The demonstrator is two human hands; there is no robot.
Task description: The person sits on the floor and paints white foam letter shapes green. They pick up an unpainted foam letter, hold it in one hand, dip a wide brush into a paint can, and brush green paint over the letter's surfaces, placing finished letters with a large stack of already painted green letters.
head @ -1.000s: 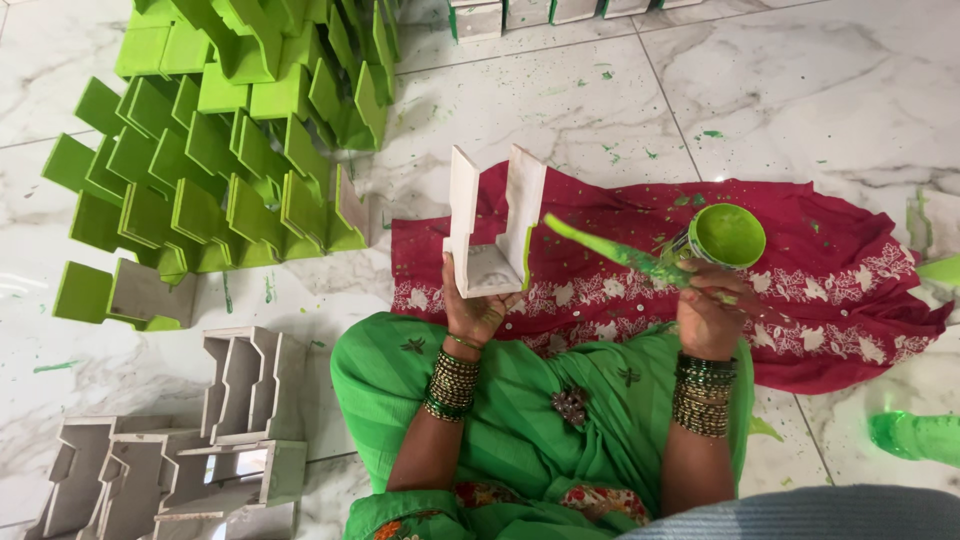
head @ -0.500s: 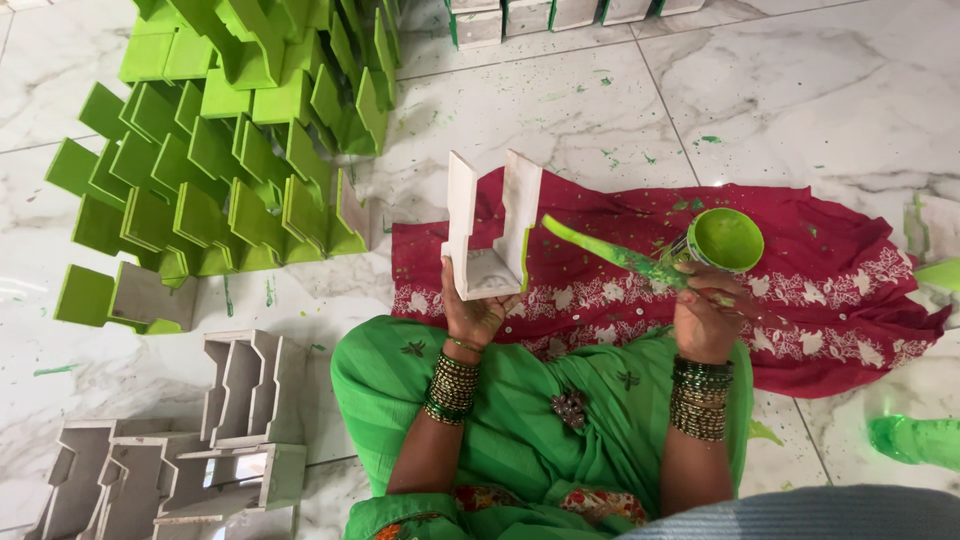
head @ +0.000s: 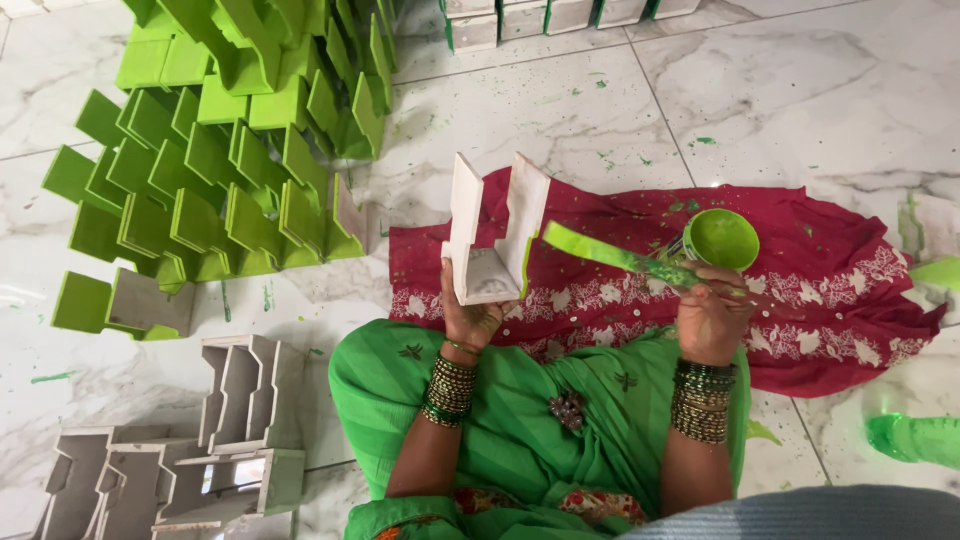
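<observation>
I see no labels or signs from here, only stacks: green-painted pieces (head: 220, 170) piled up and to the left of my left hand (head: 472, 318), unpainted grey pieces (head: 190, 450) below and to its left, and a row of pale boxes with green edges (head: 560, 14) at the top edge, well beyond both hands. My left hand is closed around the base of 1 unpainted U-shaped piece (head: 490, 235), which stands upright just above the palm, its 2 arms pointing away from me. My right hand (head: 712, 318) grips the handle of a green-coated brush (head: 620, 258); the bristle end reaches leftward and touches the right arm of the piece. The green paint tin (head: 718, 240) sits just above my right hand on the red cloth (head: 840, 300). Compared with 0.5 s ago, the brush tip and piece have hardly shifted.
</observation>
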